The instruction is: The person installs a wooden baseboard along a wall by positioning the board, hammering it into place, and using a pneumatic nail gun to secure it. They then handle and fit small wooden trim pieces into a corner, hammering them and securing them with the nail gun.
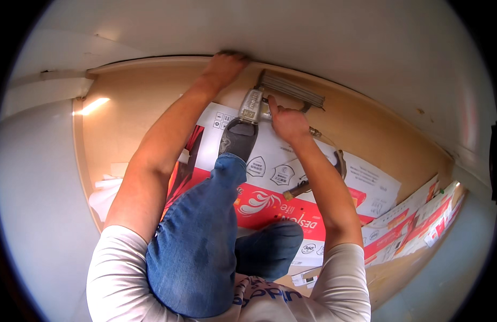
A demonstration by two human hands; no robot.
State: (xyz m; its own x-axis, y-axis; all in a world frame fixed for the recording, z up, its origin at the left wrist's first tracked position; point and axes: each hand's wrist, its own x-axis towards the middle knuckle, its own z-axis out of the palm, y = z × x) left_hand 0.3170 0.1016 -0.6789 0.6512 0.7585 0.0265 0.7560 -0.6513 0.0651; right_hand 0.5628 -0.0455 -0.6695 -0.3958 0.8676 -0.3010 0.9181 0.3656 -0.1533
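Note:
My left hand (225,68) is curled at the top edge of the light wooden board (122,118), its fingertips partly in shadow. My right hand (289,121) grips a silver nail gun (251,104) with its index finger extended along the body. The gun has a long slanted magazine (294,88) and a hose fitting, and lies just below the board's top edge, its lower end against my dark shoe (237,140). A hammer (298,191) with a wooden handle lies beside my right forearm, partly hidden by it.
A printed white and red cardboard sheet (270,211) lies under my legs in blue jeans. More cardboard pieces (400,225) lie at the right, white scraps (105,197) at the left. A pale wall panel (339,37) rises beyond the board, with pale surfaces on both sides.

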